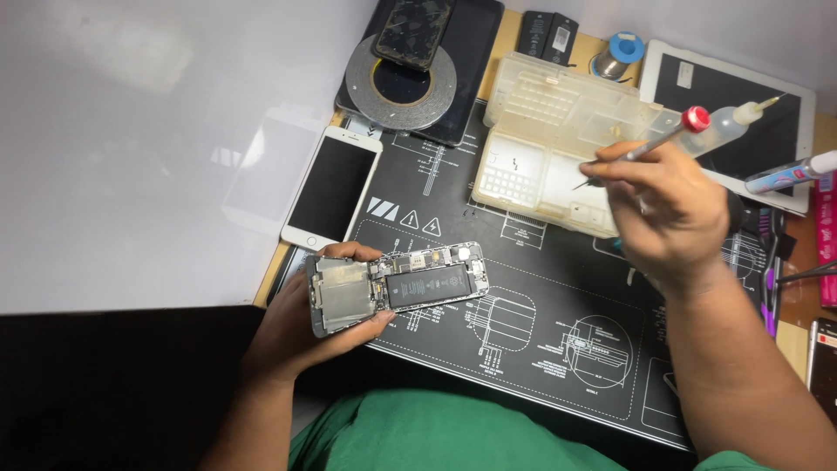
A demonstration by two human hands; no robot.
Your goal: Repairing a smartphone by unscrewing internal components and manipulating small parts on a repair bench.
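1. While the left hand (301,327) clamps the opened phone (397,286) by its end, grip closed round the chassis, the phone sits just above the black repair mat (540,349), screen side off, battery and boards exposed.
2. Right hand (667,205) is raised beyond the phone, grip pinched on a red-capped precision screwdriver (649,144); tip points at the compartmented parts tray (558,144).
3. Step, as I read it: tip is over the tray, so screw handling between tray and phone. Can't tell if a screw is on the tip.
4. Next move calls for a steady phone and precise tip placement on a board screw.
5. White phone (334,187) lies beyond the opened phone; tape roll (403,83) beyond that, on the counter.
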